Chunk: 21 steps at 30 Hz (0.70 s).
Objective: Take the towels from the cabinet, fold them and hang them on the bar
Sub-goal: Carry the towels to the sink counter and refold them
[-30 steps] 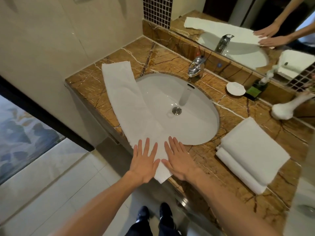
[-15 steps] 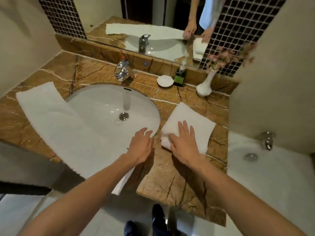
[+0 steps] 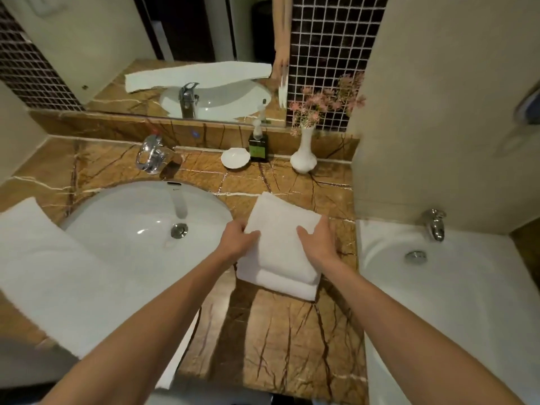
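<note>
A bathroom: basin and tub side by side.
An oval white ceramic basin (image 3: 131, 217) is sunk in a brown veined marble countertop (image 3: 280, 331) under a chrome mixer tap (image 3: 150, 154), with a wall mirror (image 3: 181, 39) and dark mosaic tile (image 3: 330, 48) behind. A white bathtub (image 3: 438, 302) with its own chrome spout (image 3: 434, 225) adjoins on the right. A white shell-shaped soap dish (image 3: 235, 158), a dark green pump bottle (image 3: 258, 144), a white vase of pink flowers (image 3: 304, 156) and a stack of folded white towels (image 3: 280, 258) stand on the marble.

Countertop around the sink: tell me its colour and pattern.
Brown marble countertop with dark and white veins; the head view, the only one, shows it clearly.
</note>
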Each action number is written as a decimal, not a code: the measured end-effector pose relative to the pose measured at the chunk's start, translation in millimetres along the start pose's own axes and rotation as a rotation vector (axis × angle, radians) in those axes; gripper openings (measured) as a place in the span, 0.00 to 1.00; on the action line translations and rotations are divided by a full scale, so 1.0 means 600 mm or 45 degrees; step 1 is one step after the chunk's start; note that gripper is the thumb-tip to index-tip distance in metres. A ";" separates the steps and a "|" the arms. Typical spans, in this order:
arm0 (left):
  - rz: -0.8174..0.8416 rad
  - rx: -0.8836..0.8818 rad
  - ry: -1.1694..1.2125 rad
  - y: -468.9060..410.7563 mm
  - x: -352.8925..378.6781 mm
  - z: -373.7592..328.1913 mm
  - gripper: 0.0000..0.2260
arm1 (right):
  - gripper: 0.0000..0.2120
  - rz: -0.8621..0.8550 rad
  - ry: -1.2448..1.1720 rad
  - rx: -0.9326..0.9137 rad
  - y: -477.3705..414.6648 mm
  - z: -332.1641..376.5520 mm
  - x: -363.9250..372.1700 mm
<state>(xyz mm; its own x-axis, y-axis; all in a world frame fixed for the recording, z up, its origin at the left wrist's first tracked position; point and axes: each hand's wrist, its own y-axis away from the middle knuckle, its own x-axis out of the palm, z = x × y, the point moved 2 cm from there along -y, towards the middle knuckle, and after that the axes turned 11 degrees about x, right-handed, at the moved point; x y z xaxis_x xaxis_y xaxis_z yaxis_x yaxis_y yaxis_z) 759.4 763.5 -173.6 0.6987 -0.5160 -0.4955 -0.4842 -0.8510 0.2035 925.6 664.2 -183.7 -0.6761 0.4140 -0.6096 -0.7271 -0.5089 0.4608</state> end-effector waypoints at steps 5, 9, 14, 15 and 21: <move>0.125 -0.082 0.134 0.005 -0.017 0.002 0.09 | 0.26 0.020 -0.298 0.154 -0.029 -0.002 -0.003; 0.180 -0.052 0.142 0.017 -0.023 -0.003 0.13 | 0.21 0.068 -0.397 0.101 -0.012 -0.004 -0.002; 0.244 0.078 0.277 0.053 -0.031 -0.001 0.22 | 0.13 -0.181 -0.321 -0.107 0.070 -0.020 -0.016; 0.252 0.096 0.311 0.065 -0.035 0.003 0.22 | 0.11 -0.227 -0.280 -0.172 0.095 -0.026 -0.016; 0.213 0.053 0.487 0.129 -0.059 0.042 0.15 | 0.11 -0.365 0.023 -0.382 0.233 -0.088 0.001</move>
<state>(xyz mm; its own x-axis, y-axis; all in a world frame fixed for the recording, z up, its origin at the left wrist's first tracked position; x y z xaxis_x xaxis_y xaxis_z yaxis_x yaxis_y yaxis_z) 683.8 718.2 -161.7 0.7504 -0.6522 -0.1074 -0.6226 -0.7520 0.2165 829.9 553.2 -153.7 -0.4468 0.5592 -0.6983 -0.8169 -0.5733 0.0635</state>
